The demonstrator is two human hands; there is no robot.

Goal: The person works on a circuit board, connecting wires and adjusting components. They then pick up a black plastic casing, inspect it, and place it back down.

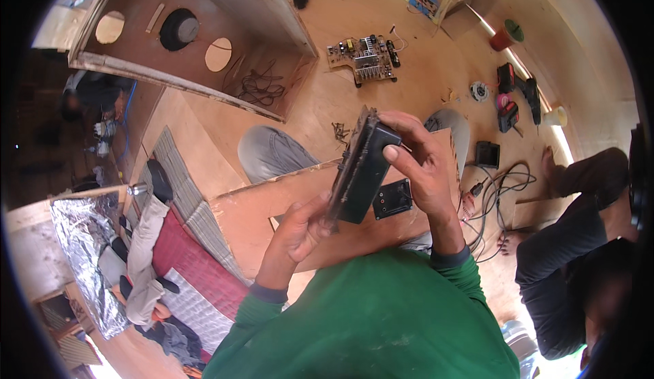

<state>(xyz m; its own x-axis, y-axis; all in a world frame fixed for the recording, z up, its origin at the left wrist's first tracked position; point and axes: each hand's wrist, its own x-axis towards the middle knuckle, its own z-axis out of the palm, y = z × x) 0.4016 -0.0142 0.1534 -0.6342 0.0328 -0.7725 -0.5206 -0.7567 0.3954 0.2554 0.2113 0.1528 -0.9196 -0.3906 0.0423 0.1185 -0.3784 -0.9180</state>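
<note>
I hold a black rectangular panel unit with a box-like body (366, 185) tilted up in front of me, its rough edge turned to the left. My left hand (300, 229) grips its lower end, and my right hand (424, 164) clasps the upper end with the thumb on top. Below it a wooden board (300, 192) rests across my lap. Set in or lying on that board, close to my right wrist, is a small black square plate (393, 199) with screw-like points. The unit's far side is hidden.
An open wooden speaker cabinet (289, 89) stands at far left. Beyond my knees lies a circuit board (368, 59), with screws (339, 131) nearer. To the right are black cables (507, 181), a cordless drill (528, 96), a red cup (503, 37) and another seated person (562, 256).
</note>
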